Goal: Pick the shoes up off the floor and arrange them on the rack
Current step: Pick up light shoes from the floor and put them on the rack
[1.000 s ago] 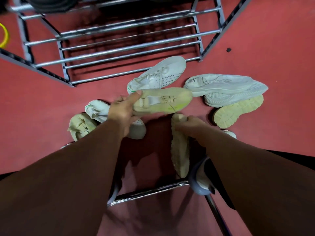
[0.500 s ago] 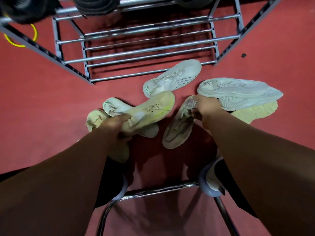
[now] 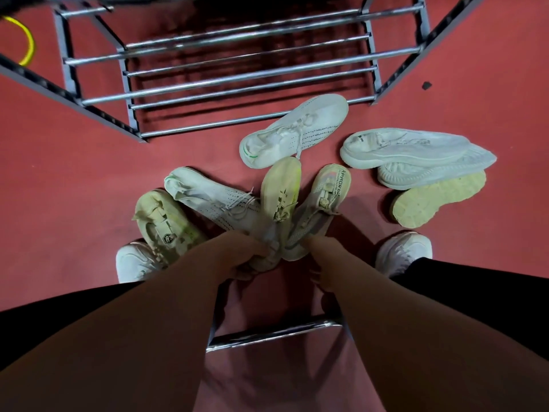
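Altogether eight unworn shoes [image 3: 294, 129], one rack [image 3: 133, 114].

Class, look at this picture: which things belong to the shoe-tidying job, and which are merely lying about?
Job: rack; yellow shoe, gripped by left hand; grey shoe, gripped by right hand; white shoe; perforated shoe; beige shoe; pale pair; upturned shoe.

Lying about: yellow loop; black scrap; chrome bar; worn trainers.
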Available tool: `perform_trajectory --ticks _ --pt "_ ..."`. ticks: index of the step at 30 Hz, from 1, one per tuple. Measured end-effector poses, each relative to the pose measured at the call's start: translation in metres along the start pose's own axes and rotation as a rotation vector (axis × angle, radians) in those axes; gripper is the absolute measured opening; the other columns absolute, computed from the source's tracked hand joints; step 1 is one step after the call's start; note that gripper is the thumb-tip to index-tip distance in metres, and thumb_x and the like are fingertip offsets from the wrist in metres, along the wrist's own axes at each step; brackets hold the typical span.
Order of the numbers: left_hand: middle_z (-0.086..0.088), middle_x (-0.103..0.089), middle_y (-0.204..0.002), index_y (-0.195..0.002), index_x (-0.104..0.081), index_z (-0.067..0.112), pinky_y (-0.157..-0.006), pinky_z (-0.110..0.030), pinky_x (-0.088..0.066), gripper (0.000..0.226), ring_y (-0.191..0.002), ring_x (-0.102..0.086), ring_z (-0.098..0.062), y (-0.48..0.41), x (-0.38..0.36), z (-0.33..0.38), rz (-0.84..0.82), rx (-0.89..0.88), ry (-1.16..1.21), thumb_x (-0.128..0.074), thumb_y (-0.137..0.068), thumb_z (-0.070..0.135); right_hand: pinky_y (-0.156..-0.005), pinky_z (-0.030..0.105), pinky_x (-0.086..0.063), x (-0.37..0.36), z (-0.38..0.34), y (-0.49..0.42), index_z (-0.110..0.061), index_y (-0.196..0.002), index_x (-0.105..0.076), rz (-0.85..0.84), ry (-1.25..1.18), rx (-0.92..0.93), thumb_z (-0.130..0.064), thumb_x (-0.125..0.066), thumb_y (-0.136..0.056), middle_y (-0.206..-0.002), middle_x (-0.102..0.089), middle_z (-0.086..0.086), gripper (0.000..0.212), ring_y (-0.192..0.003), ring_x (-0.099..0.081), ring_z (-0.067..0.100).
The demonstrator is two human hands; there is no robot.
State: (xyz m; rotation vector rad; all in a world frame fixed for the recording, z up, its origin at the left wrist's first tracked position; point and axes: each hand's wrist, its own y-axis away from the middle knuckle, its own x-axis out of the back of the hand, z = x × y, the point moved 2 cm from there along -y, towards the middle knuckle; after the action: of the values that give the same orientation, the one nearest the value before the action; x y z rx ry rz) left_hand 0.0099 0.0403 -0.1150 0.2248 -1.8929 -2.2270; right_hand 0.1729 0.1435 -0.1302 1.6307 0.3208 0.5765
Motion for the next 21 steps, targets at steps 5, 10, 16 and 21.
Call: perform_trajectory --ticks 5,10,16,21 --pt "-0.015 -0.076 -0.099 -0.106 -0.068 0.016 -0.083 -0.044 -0.059 0.022 -0.079 -0.068 -0.027 -0.004 -0.006 0.0 -0.007 0.021 -0.016 -0.075 -0.086 0.019 -0.085 0.038 -0.052 0.003 -0.016 -0.001 -0.017 -0.115 -0.062 -0.051 -0.09 -0.024 -0.023 -0.059 -0.096 -0.097 -0.069 0.008 0.02 -0.085 -0.062 0.024" --pt "-0.013 -0.076 -0.105 -0.119 -0.068 0.008 -0.076 -0.034 -0.056 0.033 -0.088 -0.069 -0.025 -0.005 -0.026 0.01 -0.091 0.056 0.015 -0.071 -0.086 0.014 -0.054 0.032 -0.043 0.062 -0.042 -0.005 -0.011 -0.084 -0.064 0.191 -0.131 0.159 -0.019 -0.063 -0.085 -0.073 -0.06 0.013 0.009 -0.054 -0.05 0.023" --pt "-0.008 -0.078 -0.106 -0.115 -0.072 0.011 -0.066 -0.028 -0.059 0.032 -0.085 -0.073 -0.016 0.0 -0.071 0.028 -0.211 0.004 0.11 -0.077 -0.083 0.015 -0.063 0.03 -0.049 0.178 -0.069 0.002 0.0 -0.119 -0.063 0.61 -0.286 0.36 -0.02 -0.059 -0.092 -0.094 -0.064 0.01 0.034 -0.077 -0.065 0.028" --pt "-0.01 -0.077 -0.106 -0.115 -0.071 0.009 -0.072 -0.032 -0.058 0.036 -0.093 -0.07 -0.023 -0.008 -0.081 0.03 -0.15 0.036 0.08 -0.078 -0.081 0.015 -0.079 0.035 -0.054 0.188 -0.054 -0.018 -0.012 -0.128 -0.06 0.322 -0.594 0.141 -0.025 -0.061 -0.094 -0.11 -0.066 0.007 0.036 -0.093 -0.066 0.024"
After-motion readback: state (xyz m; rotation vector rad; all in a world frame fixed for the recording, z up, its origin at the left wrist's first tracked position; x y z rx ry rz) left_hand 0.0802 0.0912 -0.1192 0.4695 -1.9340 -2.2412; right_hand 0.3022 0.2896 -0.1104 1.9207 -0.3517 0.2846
